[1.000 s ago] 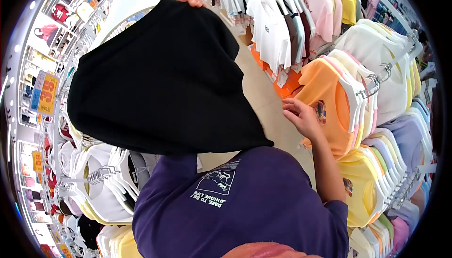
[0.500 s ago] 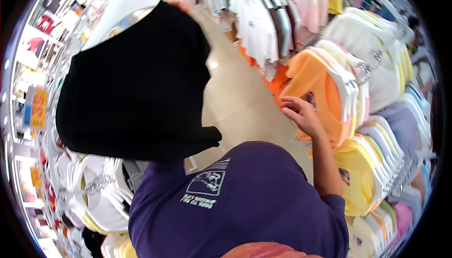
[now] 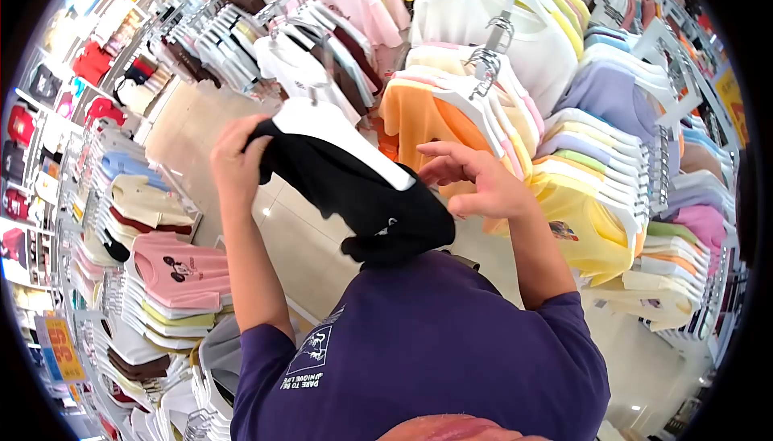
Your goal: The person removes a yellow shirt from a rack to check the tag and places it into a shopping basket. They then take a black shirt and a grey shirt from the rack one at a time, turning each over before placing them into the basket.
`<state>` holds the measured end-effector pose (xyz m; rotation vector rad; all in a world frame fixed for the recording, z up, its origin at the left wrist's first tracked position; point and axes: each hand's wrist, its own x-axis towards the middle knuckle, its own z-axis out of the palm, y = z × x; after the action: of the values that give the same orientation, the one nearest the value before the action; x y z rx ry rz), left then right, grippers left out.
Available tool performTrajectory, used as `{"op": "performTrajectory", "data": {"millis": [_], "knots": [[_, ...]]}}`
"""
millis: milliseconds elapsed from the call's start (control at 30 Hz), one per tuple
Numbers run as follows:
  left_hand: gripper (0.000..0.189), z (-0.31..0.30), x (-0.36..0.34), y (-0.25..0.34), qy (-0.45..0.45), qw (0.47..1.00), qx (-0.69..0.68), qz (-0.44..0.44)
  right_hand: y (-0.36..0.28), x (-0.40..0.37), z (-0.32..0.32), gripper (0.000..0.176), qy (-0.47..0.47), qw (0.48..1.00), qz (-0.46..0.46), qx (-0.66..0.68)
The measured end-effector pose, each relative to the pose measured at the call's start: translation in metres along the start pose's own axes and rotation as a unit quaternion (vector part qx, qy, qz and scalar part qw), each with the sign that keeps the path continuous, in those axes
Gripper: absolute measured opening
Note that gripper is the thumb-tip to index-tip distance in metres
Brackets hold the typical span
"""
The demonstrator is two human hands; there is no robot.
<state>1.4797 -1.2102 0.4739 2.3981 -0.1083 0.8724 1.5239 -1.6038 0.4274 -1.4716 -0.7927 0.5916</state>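
A black T-shirt (image 3: 330, 175) hangs on a white hanger (image 3: 342, 137) in front of my chest, its lower part folded up toward me with a small white print showing. My left hand (image 3: 240, 151) is closed on the shirt's shoulder at the left end of the hanger, thumb over the cloth. At the opposite end my right hand (image 3: 479, 179) is open, fingers spread and bent, close beside the other shoulder. Just beyond the right hand hang orange shirts (image 3: 435, 119) on a rack.
Yellow shirts (image 3: 584, 216) hang close to my right forearm, with white shirts (image 3: 483, 39) farther ahead. On the left are a pink printed shirt (image 3: 181, 270) and an orange price sign (image 3: 63, 348). Tiled floor (image 3: 193, 131) runs between the racks.
The black shirt has come down and toward the middle, turned so its hanger top faces me. My left hand is now visible on it; my right hand has moved in beside it. The view has swung right.
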Motion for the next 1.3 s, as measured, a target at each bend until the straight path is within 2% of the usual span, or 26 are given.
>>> {"op": "performTrajectory", "data": {"millis": [33,67,167,200,333,433,467,567,600,700,800,867,1000,1067,1133,1200,1300], "knots": [[0.033,0.010,-0.003,0.016,-0.004,1.000,0.010,0.005,-0.007,-0.006,0.003,0.078,0.012,0.998,0.014,-0.057],[0.031,0.022,-0.008,0.028,0.009,1.000,0.016,0.026,-0.007,-0.009,0.008,0.064,0.060,0.992,-0.006,-0.112],[0.030,0.055,-0.020,0.047,0.027,0.995,0.033,0.093,-0.012,-0.028,0.011,0.047,0.104,0.963,0.014,-0.248],[0.031,0.064,-0.025,0.054,0.022,0.993,0.037,0.107,-0.012,-0.036,0.014,0.037,0.137,0.953,-0.006,-0.268],[0.035,0.098,-0.045,0.082,-0.025,0.990,-0.007,0.139,-0.009,-0.084,0.010,0.040,0.210,0.927,0.030,-0.308],[0.037,0.109,-0.041,0.111,-0.149,0.969,-0.072,0.185,-0.023,-0.136,-0.005,0.037,0.227,0.924,0.038,-0.306],[0.035,0.107,-0.033,0.117,-0.231,0.944,-0.103,0.211,-0.029,-0.155,-0.010,0.037,0.221,0.925,0.057,-0.304],[0.031,0.132,-0.015,0.120,-0.368,0.875,-0.247,0.197,-0.054,-0.205,-0.020,0.035,0.213,0.925,0.126,-0.288],[0.037,0.141,-0.011,0.124,-0.378,0.879,-0.198,0.214,-0.062,-0.218,-0.019,0.035,0.219,0.923,0.158,-0.274],[0.035,0.180,0.000,0.163,-0.388,0.859,-0.200,0.269,-0.076,-0.243,-0.011,0.034,0.241,0.908,0.206,-0.275],[0.030,0.247,-0.003,0.185,-0.369,0.827,-0.195,0.377,-0.075,-0.260,-0.008,0.034,0.254,0.901,0.233,-0.264],[0.031,0.292,-0.009,0.196,-0.316,0.843,-0.125,0.417,-0.072,-0.266,-0.008,0.034,0.252,0.905,0.227,-0.258],[0.037,0.338,-0.020,0.187,-0.212,0.865,0.005,0.456,-0.066,-0.281,-0.006,0.036,0.311,0.875,0.307,-0.207],[0.040,0.335,-0.018,0.179,-0.214,0.841,0.032,0.497,-0.060,-0.285,-0.011,0.037,0.329,0.859,0.331,-0.209],[0.041,0.328,-0.017,0.172,-0.248,0.832,0.058,0.493,-0.052,-0.285,-0.015,0.037,0.336,0.843,0.342,-0.245],[0.041,0.315,-0.020,0.167,-0.311,0.837,0.084,0.443,-0.041,-0.285,-0.023,0.037,0.342,0.832,0.355,-0.256],[0.034,0.300,-0.019,0.150,-0.352,0.817,0.099,0.446,-0.027,-0.271,-0.031,0.037,0.348,0.833,0.327,-0.280]]}}
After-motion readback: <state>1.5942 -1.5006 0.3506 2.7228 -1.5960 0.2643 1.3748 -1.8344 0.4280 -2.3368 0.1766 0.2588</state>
